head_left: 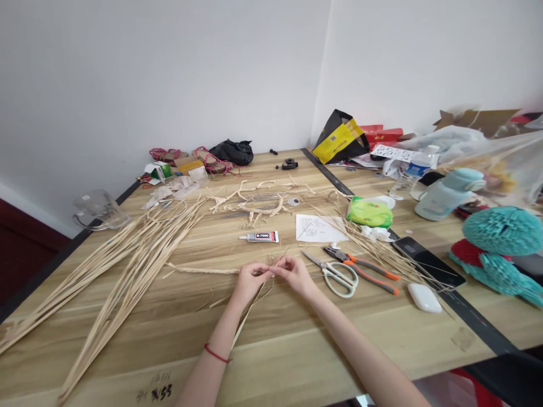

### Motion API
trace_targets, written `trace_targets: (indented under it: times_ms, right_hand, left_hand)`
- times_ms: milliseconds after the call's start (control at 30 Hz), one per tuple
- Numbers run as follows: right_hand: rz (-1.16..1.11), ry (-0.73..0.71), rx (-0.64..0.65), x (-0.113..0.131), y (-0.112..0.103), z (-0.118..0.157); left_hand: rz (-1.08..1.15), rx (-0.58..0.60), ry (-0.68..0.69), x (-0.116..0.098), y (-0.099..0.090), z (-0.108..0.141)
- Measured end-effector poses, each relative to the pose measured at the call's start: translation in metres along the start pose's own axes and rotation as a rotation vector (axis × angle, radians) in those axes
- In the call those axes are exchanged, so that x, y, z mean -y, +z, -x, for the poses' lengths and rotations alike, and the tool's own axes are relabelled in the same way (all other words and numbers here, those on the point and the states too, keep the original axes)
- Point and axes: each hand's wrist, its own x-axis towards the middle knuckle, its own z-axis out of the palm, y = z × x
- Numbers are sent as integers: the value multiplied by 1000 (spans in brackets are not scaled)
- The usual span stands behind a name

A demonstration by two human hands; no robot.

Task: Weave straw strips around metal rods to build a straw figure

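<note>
My left hand (251, 278) is closed, fingers pinched on a plaited straw strip (206, 271). The strip runs out to the left, lying along the table. My right hand (294, 277) meets it fingertip to fingertip and pinches the strip's working end. Loose straw strands (242, 323) hang from between the hands toward me, and thin ends poke up above the fingers. The exact crossing of the strands is hidden by my fingertips. A glue tube (259, 237) marked B-7000 lies just beyond my hands. Scissors (340, 279) and orange-handled pliers (369, 271) rest to the right.
Long straw bundles (127, 282) spread over the left side, near a glass mug (99, 209). Plaited straw pieces (263, 206) and a written note (321, 228) lie farther back. At right are a tissue pack (370, 212), a phone (428, 263), a white case (425, 298) and a pale-blue bottle (447, 195).
</note>
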Motion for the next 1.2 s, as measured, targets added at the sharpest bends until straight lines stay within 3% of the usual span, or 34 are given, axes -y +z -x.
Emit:
trace_targets:
  times_ms: [467, 933, 1200]
  right_hand:
    - [-82, 32, -27, -13, 0, -5]
    - [-122, 73, -140, -15, -3, -7]
    - [-121, 58, -112, -9, -4, -6]
  left_hand:
    - [-23, 52, 12, -1, 0, -1]
    - [-26, 80, 10, -5, -1, 0]
    - [-37, 38, 22, 0, -4, -2]
